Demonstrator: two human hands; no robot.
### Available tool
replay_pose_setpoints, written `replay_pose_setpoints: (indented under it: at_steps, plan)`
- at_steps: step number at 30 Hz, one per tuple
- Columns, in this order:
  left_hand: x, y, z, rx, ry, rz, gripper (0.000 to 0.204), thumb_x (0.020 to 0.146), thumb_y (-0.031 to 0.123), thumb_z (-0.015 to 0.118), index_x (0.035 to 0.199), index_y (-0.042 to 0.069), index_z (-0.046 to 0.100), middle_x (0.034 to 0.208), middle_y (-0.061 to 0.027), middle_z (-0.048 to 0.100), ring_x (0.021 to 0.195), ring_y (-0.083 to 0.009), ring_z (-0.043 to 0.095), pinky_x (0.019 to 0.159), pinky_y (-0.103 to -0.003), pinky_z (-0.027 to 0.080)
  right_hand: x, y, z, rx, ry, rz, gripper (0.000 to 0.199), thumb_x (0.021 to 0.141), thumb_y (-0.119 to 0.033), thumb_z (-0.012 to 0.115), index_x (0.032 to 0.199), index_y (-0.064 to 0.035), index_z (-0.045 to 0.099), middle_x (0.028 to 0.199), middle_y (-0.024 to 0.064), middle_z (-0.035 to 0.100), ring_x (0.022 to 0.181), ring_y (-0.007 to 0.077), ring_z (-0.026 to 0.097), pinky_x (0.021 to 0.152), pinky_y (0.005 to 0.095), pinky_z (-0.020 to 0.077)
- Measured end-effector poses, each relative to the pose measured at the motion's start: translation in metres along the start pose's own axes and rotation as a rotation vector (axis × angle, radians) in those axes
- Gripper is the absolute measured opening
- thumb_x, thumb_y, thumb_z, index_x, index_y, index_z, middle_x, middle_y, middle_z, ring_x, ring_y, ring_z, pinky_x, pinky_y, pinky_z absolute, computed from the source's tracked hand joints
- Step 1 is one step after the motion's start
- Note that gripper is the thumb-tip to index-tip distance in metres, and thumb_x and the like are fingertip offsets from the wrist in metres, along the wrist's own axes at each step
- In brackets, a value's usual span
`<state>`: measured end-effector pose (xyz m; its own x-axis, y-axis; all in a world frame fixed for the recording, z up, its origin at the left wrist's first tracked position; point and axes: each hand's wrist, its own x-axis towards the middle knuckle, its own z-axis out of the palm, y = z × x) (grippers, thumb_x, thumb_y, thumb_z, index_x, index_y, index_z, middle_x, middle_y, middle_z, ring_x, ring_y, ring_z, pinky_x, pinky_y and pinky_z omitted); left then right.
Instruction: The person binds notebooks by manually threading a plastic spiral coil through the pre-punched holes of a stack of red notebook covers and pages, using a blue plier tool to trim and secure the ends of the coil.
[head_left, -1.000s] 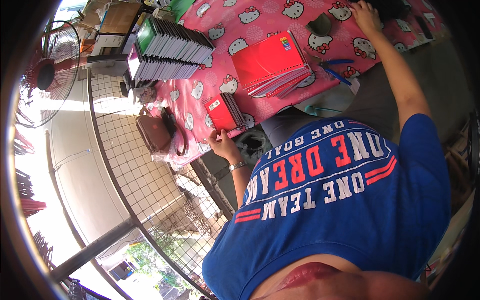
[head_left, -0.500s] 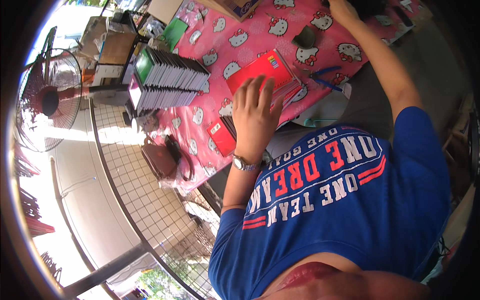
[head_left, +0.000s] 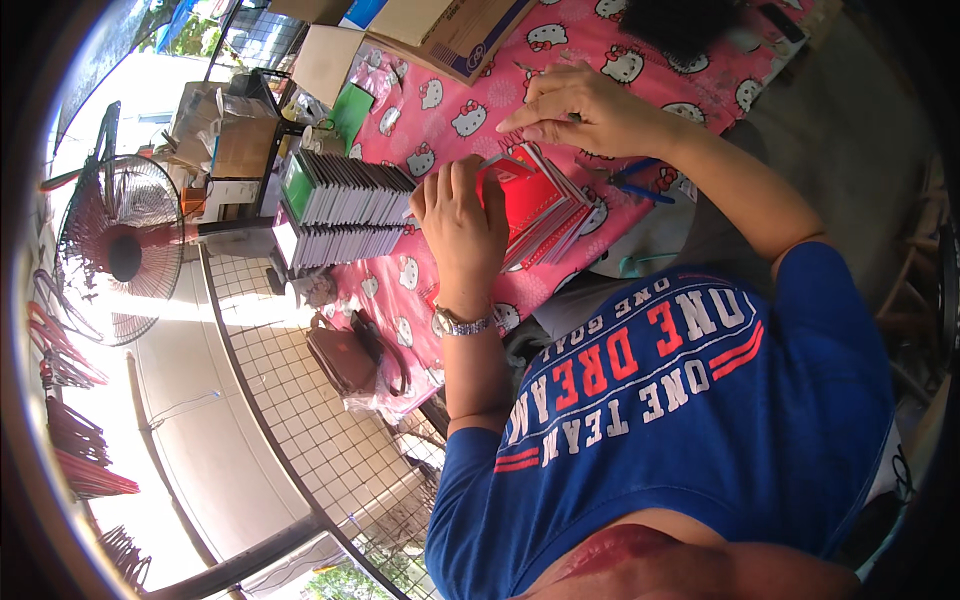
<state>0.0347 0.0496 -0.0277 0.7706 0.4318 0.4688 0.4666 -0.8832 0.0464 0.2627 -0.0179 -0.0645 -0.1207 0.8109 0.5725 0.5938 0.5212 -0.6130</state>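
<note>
A stack of red notebooks (head_left: 550, 205) lies on the pink patterned tablecloth. At its left end is my left hand (head_left: 462, 225), wearing a wristwatch. Its fingers are bent, the thumb against a red notebook whose near edge is raised; the palm side is hidden. My right hand (head_left: 595, 112) hovers over the far side of the stack, thumb and forefinger pinched near a thin coil at the notebook's edge. What sits in this pinch is too small to name. Blue-handled pliers (head_left: 640, 180) rest right of the stack, partly under my right forearm.
Tall rows of dark-edged notebooks (head_left: 350, 190) with a green end cover stand left of my left hand. Behind lie a cardboard box (head_left: 450, 35) and a green sheet (head_left: 350, 112). A brown bag (head_left: 345, 355) sits at the table's left edge, near a standing fan (head_left: 125, 255).
My right hand has come from the far right of the table to the red notebooks. My left hand has shifted left and closed around the raised notebook. The view has tilted slightly.
</note>
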Motion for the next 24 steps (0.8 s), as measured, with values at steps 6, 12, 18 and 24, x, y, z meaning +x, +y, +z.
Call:
replay_pose_setpoints:
  at_steps: [6, 12, 18, 24]
  plan:
    - [0.002, 0.002, 0.0, -0.02, 0.009, 0.007, 0.014, 0.093, 0.017, 0.062, 0.105, 0.007, 0.061, 0.091, -0.0072, 0.063, 0.088, -0.0272, 0.058, 0.083, -0.042, 0.038, 0.004, -0.006, 0.005, 0.122, 0.131, -0.066, 0.024, 0.087, -0.007, 0.07, 0.11, -0.0135, 0.074, 0.091, 0.0035, 0.059, 0.09, 0.0198, 0.06, 0.08, 0.0333, 0.0494]
    - [-0.001, 0.008, -0.002, -0.022, -0.01, -0.029, 0.015, 0.095, 0.016, 0.06, 0.108, 0.007, 0.063, 0.095, -0.009, 0.065, 0.09, -0.0286, 0.059, 0.085, -0.041, 0.039, 0.0, -0.024, -0.009, 0.147, 0.077, -0.034, 0.02, 0.089, -0.004, 0.068, 0.107, -0.0097, 0.073, 0.097, 0.0057, 0.061, 0.093, 0.0186, 0.065, 0.076, 0.0313, 0.0517]
    - [0.002, 0.025, 0.01, -0.057, 0.136, 0.082, 0.025, 0.093, 0.015, 0.063, 0.116, 0.006, 0.057, 0.102, -0.0104, 0.063, 0.093, -0.0301, 0.059, 0.09, -0.043, 0.038, -0.009, -0.035, -0.006, 0.172, -0.076, 0.167, 0.031, 0.093, -0.014, 0.065, 0.123, -0.0073, 0.061, 0.108, 0.0122, 0.067, 0.096, 0.0242, 0.068, 0.077, 0.0371, 0.0533]
    - [-0.002, 0.019, 0.006, -0.04, 0.047, 0.082, 0.028, 0.089, 0.014, 0.065, 0.115, 0.006, 0.056, 0.103, -0.0098, 0.063, 0.096, -0.0286, 0.058, 0.092, -0.043, 0.037, 0.003, -0.064, -0.015, -0.095, -0.128, 0.185, 0.036, 0.093, -0.015, 0.066, 0.126, -0.0087, 0.054, 0.094, 0.0089, 0.068, 0.086, 0.0248, 0.07, 0.071, 0.036, 0.0537]
